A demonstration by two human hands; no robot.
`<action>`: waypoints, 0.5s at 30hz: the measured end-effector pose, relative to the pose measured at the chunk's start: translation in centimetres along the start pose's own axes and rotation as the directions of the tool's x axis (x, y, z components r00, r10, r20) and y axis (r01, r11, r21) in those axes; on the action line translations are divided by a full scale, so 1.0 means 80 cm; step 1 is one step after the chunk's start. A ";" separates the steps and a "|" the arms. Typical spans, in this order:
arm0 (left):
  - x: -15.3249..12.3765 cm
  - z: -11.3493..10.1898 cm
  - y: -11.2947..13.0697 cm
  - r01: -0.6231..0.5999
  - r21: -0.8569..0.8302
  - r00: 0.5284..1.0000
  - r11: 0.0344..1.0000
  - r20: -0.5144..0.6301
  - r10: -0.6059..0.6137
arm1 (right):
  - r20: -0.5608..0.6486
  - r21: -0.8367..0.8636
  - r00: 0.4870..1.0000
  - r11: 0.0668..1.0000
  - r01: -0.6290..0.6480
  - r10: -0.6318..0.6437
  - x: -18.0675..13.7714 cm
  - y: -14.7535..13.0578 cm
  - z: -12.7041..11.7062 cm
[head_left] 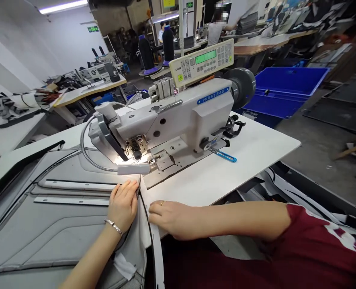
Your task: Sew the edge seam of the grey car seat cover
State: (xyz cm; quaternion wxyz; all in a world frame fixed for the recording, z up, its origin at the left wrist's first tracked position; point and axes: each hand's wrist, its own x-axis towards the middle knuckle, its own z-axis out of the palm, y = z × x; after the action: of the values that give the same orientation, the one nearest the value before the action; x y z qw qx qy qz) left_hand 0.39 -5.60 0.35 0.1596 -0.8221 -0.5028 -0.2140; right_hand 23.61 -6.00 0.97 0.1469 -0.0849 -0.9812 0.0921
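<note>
A grey sewn cover [75,237] with dark piping and pale strips lies across the left side of the table. My left hand [123,206], wearing a bracelet, is closed at the cover's right edge, fingers on top and thumb bent inward. Along that edge runs a long white strip with a dark border [157,253], hanging toward my lap. My right hand [173,218] pinches this strip near the table's front edge, its fingertips curled and partly hidden. Both hands are in front of the sewing machine [166,116], whose lit needle area is just beyond the cover.
A lamp on a bendable neck [132,169] reaches low over the cover's far edge. Blue snips [224,155] rest by the machine's base. Black thread cones [146,54] stand behind it. A blue bin [289,86] is at the right, and a person [215,30] works farther back.
</note>
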 end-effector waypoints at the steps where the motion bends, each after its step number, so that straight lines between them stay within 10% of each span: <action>1: -0.001 -0.006 0.004 0.016 0.017 1.000 1.000 -0.012 -0.016 | -0.019 -0.010 1.000 1.000 -0.003 0.003 -0.004 0.006 -0.001; 6: -0.016 -0.062 0.032 0.100 0.219 0.965 0.971 0.216 -0.148 | -0.201 -0.173 0.975 0.983 0.064 -0.098 0.002 0.009 0.029; 12: -0.037 -0.109 0.021 0.230 0.257 0.615 0.939 0.710 -0.344 | -0.255 -0.206 0.960 0.976 0.063 -0.116 0.007 0.007 0.042; 15: -0.062 -0.119 -0.001 0.300 0.119 0.632 0.946 0.718 -0.291 | -0.178 -0.063 0.983 0.997 0.039 -0.050 0.013 -0.001 0.038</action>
State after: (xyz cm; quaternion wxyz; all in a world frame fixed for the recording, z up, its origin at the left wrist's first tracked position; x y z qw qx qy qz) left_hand -3.48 -13.86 5.99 -0.0950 -0.7462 -0.6507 0.1038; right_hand 21.71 -6.31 -1.58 0.2343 -0.0751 -0.9679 0.0516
